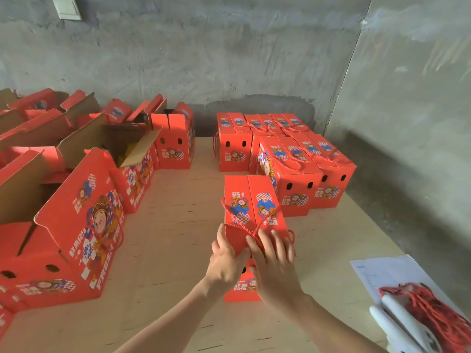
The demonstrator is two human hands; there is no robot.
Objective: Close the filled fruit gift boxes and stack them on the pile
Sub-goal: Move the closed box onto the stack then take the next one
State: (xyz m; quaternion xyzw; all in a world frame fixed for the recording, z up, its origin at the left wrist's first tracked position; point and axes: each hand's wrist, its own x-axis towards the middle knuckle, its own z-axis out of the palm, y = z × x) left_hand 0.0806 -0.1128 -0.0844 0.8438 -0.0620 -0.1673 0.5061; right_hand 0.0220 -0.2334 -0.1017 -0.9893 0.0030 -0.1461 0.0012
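Both of your hands rest on one closed box, seen from the head camera. This red fruit gift box stands near the middle of the bench, its long side running away from you, and both lid flaps are folded down flat.

Your left hand lies on the near left part of the lid, with the fingers stretched out over the top and the thumb toward the near end. Your right hand lies beside it on the near right part, its fingers spread flat and pressing down. Neither hand is curled around anything. A red rope handle loops across the lid and runs under your right fingertips.

Just beyond the box, toward the far right corner, stands the pile of closed boxes, packed side by side with their rope handles on top.

Along the left edge, several open boxes stand with their flaps up.

At the near right corner, paper sheets lie under a bundle of red cords.
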